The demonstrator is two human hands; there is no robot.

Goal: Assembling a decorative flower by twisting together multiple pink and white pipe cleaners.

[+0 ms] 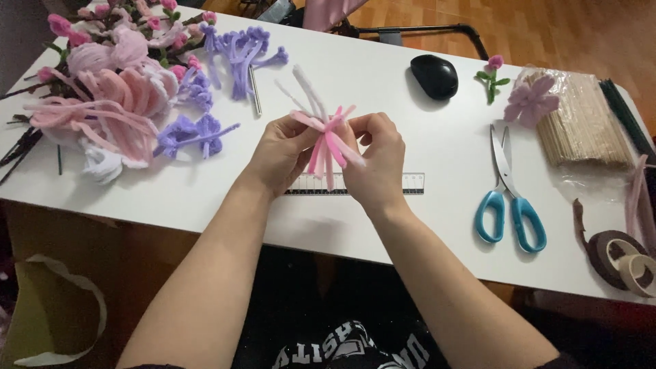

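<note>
Pink and white pipe cleaners (326,137) are being pinched at their crossing by left hand (281,154) and right hand (374,160), fingers clenched, keeping the bundle together above the ruler (410,183).

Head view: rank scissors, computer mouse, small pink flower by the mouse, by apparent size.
Largest to smallest:
1. scissors, blue handles
2. black mouse
3. small pink flower on a green stem
The mouse and flower lie farther from the camera, so they look smaller.

Dim, soft overhead light; faint shadows; slight blur; edges darker.
</note>
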